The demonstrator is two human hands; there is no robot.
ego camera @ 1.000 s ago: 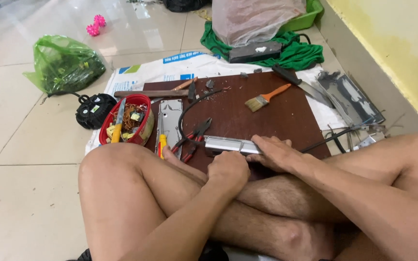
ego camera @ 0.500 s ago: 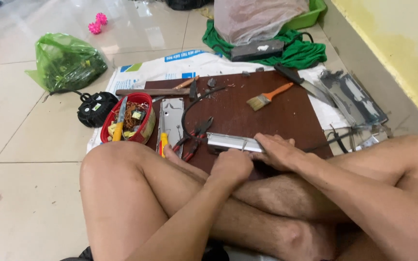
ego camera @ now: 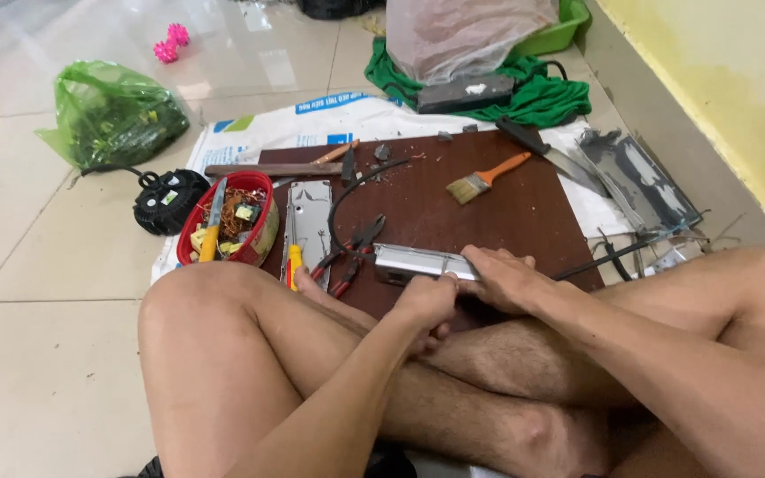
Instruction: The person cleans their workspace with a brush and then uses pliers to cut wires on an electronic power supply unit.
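Two hands, left hand [ego camera: 427, 301] and right hand [ego camera: 499, 279], fingers closed around one silver metal bar [ego camera: 418, 262]; beside it, one pair of pliers [ego camera: 351, 252].

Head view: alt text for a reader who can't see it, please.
A person sits cross-legged on a tiled floor, left hand and right hand both gripping a long silver metal housing on a brown board. Around it lie red-handled pliers, an orange-handled paintbrush and a red bowl of scrap parts.

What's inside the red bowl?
The red bowl holds a tangle of coppery wire, small yellowish bits and a yellow-handled tool leaning across it. Whatever lies underneath that pile is covered.
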